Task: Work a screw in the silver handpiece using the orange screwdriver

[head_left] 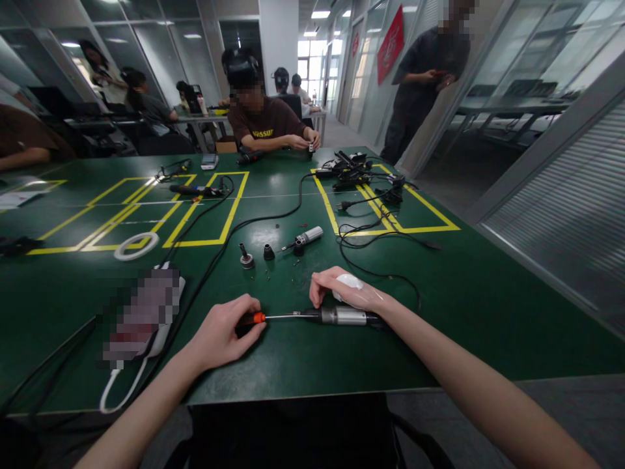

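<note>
My left hand (225,331) is closed around the orange and black handle of a screwdriver (280,316), which lies low over the green table. Its thin shaft points right and meets, or nearly meets, the narrow metal end of a silver and black cylindrical tool (349,316). My right hand (336,286) is curled just above that tool, fingers bent inward; whatever they may hold is hidden. A white patch under clear film covers part of its back. Beyond the hands lie a metal part with a round base (247,258), a black cone-shaped piece (268,252) and a silver cylindrical part (309,235).
Tiny screws (268,279) lie scattered beyond my hands. A phone on a white power bank (146,316) and a tape roll (137,245) are at left. Black cables (229,231) cross the table. Tangled tools (349,170) lie far right. A person (268,120) works opposite.
</note>
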Motion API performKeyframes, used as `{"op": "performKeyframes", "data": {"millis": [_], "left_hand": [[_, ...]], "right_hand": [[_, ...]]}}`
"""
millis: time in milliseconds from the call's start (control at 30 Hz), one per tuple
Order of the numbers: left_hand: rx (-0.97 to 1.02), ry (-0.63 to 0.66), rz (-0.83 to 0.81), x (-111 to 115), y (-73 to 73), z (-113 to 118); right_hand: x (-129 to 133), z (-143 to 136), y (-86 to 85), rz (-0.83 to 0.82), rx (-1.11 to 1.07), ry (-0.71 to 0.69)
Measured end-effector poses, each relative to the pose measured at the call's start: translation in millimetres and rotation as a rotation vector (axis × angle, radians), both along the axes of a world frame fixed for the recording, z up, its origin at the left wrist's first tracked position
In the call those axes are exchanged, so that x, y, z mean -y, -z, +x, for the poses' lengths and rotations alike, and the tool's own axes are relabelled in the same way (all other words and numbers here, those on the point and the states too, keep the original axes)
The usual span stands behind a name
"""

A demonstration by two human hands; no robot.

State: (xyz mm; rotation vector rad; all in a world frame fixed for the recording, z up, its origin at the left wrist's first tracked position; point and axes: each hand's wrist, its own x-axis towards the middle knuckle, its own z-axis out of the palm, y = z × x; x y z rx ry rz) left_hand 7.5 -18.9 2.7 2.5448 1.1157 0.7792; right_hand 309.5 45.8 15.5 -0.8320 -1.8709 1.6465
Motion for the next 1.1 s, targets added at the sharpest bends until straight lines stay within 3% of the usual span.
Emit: {"op": "performKeyframes", "data": {"millis": [667, 1100], "left_hand": [[0.051, 0.022, 0.096, -4.0, 4.1, -3.3], [0.037, -0.005, 0.019, -1.2, 3.6, -2.4]], "right_hand": [[1.3, 1.9, -2.1, 0.029, 0.019, 0.004], [0.8, 2.6, 0.3, 0.036, 0.022, 0.001]]}}
